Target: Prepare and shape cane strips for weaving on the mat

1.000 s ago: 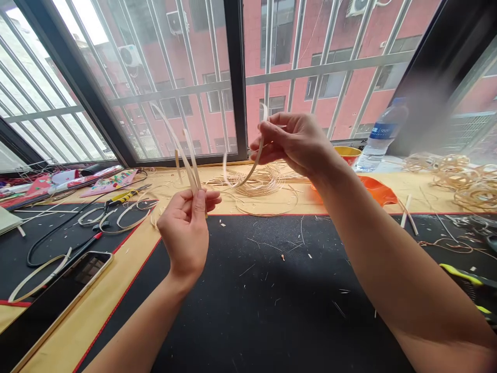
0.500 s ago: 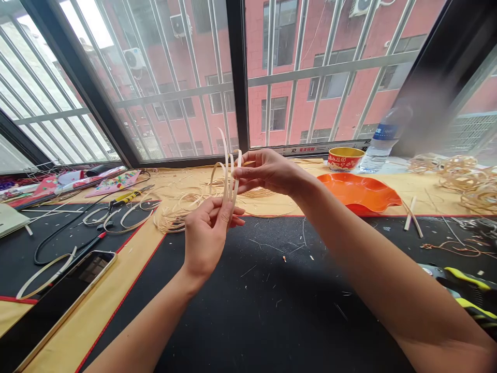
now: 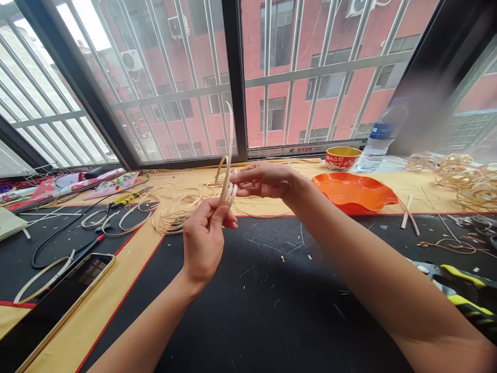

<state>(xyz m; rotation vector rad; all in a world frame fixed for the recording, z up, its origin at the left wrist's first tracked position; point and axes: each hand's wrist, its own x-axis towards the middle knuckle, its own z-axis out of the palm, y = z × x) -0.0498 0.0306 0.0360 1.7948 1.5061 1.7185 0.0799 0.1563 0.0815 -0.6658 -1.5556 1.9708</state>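
Pale rattan strips stand upright in a person's left hand, pinched between thumb and fingers above a cluttered workbench, in this forward-and-down view from a head-worn camera. The right hand reaches in from the right, its fingers loosely together and their tips at the strips; whether they grip or only touch cannot be told. Above the pinch the strips fan into several thin ends, one long piece rising with a slight curve and a shorter one arcing behind it. Thin and light, they appear stiff along their length yet springy across the flat, apt to flex or slip if held at the tips; the surest hold looks to be low down, where they bunch together. Beneath the hands, a black cutting mat flecked with cane shavings lies on a yellow cloth. Loose coils of cane sit just beyond the hands, with more coils at far right. An orange scalloped dish, a red-and-gold bowl and a plastic water bottle stand along the far edge, while a phone lies at near left. Barred windows look onto a red-brick building.
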